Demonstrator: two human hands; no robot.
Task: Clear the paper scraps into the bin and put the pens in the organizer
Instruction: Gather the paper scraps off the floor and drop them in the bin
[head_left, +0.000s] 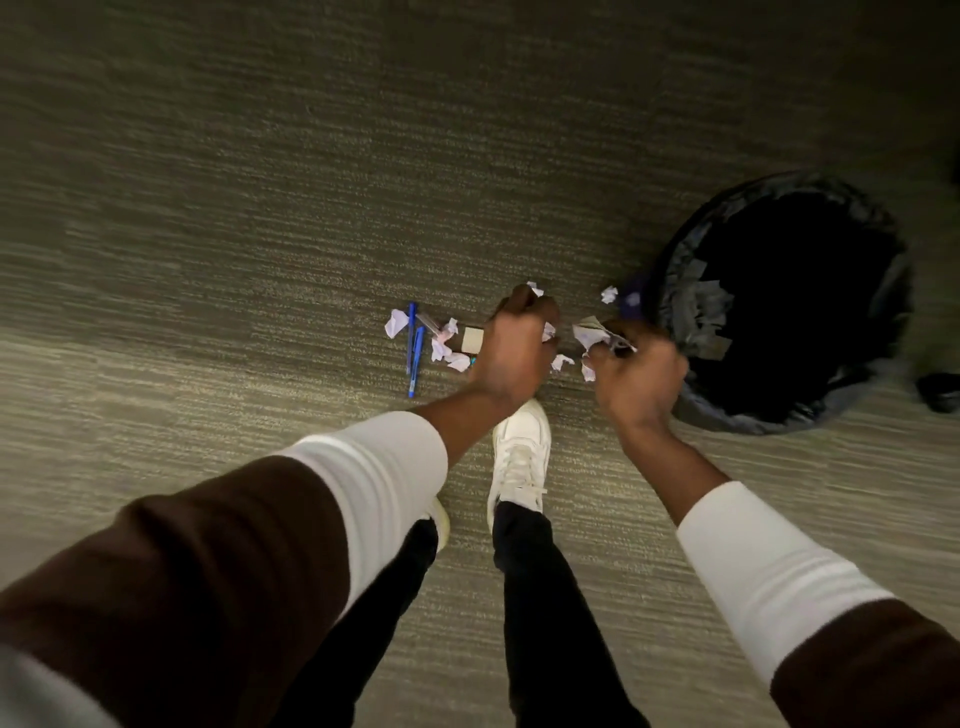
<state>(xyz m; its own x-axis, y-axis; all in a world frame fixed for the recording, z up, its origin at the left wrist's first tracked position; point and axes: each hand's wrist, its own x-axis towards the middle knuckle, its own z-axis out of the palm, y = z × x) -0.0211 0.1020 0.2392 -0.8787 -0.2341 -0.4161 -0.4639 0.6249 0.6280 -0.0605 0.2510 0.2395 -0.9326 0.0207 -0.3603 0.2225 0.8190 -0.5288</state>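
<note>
Crumpled white paper scraps (447, 345) lie scattered on the carpet ahead of my feet. Two blue pens (413, 348) lie side by side at the left edge of the scraps. My left hand (514, 348) is down among the scraps, fingers closed around white paper that shows at its top and right side. My right hand (636, 376) holds a bunch of crumpled scraps (592, 335) just left of the bin. The black bin (779, 306), lined with a dark bag, stands at the right with its mouth open. No organizer is in sight.
A small tan card piece (471, 340) lies among the scraps. One scrap (609, 294) sits near the bin's left side. My white shoe (519, 452) stands just behind my hands. A dark object (937, 392) lies at the right edge. Grey-green carpet spreads all around.
</note>
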